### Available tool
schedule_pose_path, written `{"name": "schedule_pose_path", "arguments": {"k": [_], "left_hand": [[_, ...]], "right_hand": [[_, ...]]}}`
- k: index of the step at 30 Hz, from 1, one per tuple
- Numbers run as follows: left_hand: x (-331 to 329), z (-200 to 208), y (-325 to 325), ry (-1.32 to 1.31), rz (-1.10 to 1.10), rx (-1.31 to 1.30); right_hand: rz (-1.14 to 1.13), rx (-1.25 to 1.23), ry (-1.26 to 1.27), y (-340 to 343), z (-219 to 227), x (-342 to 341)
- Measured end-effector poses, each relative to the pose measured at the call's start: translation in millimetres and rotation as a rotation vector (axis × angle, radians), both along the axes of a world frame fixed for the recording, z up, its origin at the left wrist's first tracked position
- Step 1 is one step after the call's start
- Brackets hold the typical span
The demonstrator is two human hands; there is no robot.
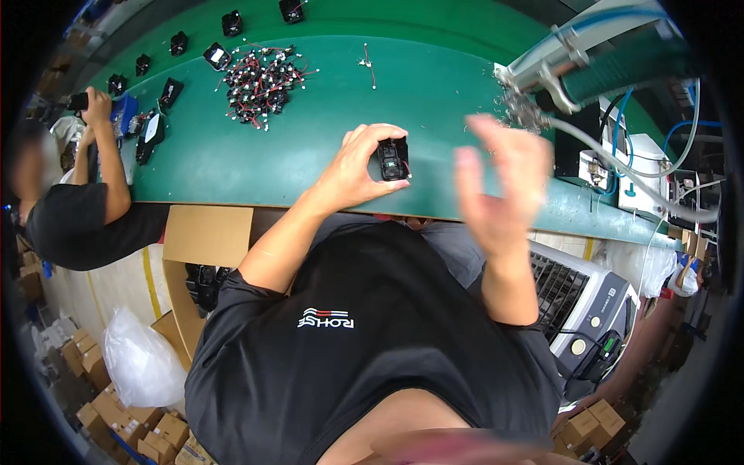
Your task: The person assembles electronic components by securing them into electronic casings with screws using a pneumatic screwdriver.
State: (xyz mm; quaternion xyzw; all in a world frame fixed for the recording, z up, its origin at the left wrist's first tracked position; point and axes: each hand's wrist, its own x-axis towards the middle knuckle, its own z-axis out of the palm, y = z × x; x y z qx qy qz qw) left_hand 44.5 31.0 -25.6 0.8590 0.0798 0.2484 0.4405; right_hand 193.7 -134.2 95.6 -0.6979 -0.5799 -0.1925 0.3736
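My left hand (pixel 350 172) grips a small black plastic housing (pixel 394 160) at the near edge of the green table (pixel 325 116). Its open side faces up, and a small green part shows inside. My right hand (pixel 504 186) is raised to the right, apart from the housing and blurred by motion. Its thumb and fingers are spread, with nothing visible between them. Beyond the housing lies a single small wired part (pixel 366 66) with red and black leads. A heap of similar wired parts (pixel 263 87) sits further left.
Black housings (pixel 232 23) stand along the green strip at the back. At the right, a metal-jointed arm with hoses (pixel 546 89) reaches over the table. A co-worker (pixel 85 209) works at the left. An open cardboard box (pixel 208 236) and a grey appliance (pixel 577 310) flank me.
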Motion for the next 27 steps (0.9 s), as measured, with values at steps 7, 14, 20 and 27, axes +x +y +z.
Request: {"name": "schedule_pose_path", "arguments": {"k": [7,14,20,27], "left_hand": [[2.1,-9.3,0.5,-0.057,0.034,0.119],[2.3,-13.3,-3.6,-0.01,0.059,0.164],[4.4,-14.6,-5.3,0.011,0.073,0.248],[3.9,-10.6,-3.8,0.001,0.083,0.219]], "right_hand": [[-0.173,0.522,0.346,1.3,67.7,56.2],[0.088,0.49,0.783,15.8,56.8,36.8],[0.991,0.469,1.102,35.2,37.7,40.0],[1.06,0.582,1.511,51.8,-0.9,7.3]]}}
